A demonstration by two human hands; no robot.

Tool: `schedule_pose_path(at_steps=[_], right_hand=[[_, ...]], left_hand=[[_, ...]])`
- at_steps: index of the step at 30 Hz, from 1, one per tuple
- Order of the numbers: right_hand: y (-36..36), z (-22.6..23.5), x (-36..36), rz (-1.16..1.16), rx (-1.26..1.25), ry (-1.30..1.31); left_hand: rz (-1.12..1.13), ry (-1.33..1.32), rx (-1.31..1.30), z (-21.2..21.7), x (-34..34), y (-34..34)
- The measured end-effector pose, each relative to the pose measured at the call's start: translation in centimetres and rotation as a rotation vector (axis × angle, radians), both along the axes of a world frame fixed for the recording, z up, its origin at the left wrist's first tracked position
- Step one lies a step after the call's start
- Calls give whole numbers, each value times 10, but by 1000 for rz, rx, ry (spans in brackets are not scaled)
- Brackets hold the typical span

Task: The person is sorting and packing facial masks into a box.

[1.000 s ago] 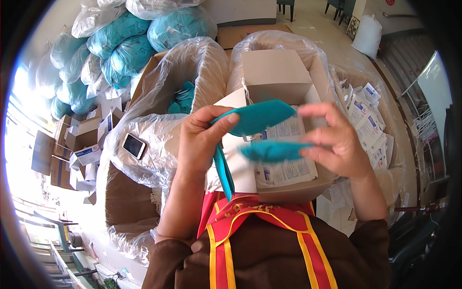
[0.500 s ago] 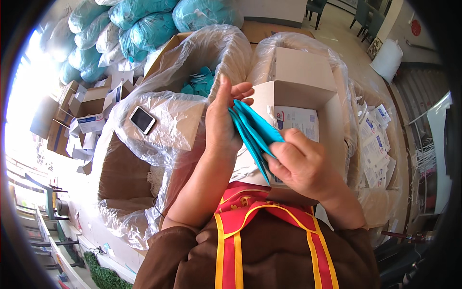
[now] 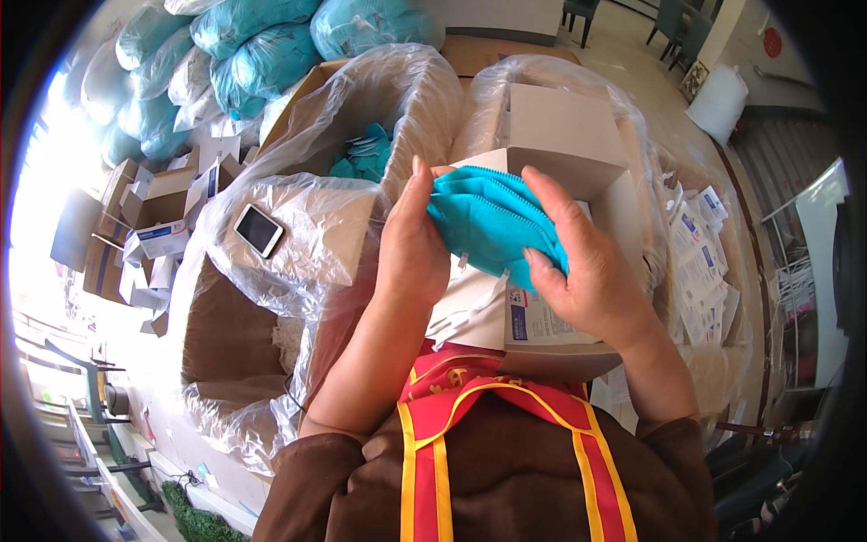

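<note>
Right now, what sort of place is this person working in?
Probably a packing room for face masks. Both hands, left hand and right hand, hold a stack of teal masks over an open white carton; bagged teal masks are piled behind plastic-lined cardboard boxes.

Support: floor [image 3: 632, 36], pale and bare at top | on it: two plastic-lined cardboard cartons [image 3: 298, 298] side by side | teal-filled clear bags [image 3: 271, 36] piled at upper left | small white and brown boxes [image 3: 149, 226] scattered at left | white sack [image 3: 720, 101] stood at upper right.
</note>
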State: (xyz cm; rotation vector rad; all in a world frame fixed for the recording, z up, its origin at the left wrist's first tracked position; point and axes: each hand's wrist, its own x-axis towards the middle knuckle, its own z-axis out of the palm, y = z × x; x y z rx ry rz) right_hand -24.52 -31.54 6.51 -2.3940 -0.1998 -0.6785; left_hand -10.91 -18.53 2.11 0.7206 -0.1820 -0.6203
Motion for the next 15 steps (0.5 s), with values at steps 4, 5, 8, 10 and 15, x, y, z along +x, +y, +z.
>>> schedule_pose_path(at_steps=[4,5,8,10,15], right_hand=[[8,-6,-2,34,12,38],[12,-15,-1,77,-71,30],[21,-20,-2,260,-84,108],[23,-16,-4,377,-3,137],[-32,-1,7,79,-86,163]], left_hand=[[94,-57,101,5,-5,3],[100,-80,124,2,-2,6],[148,-106,144,-7,4,8],[204,-178,159,-2,7,17],[248,-263,-10,24,46,81]])
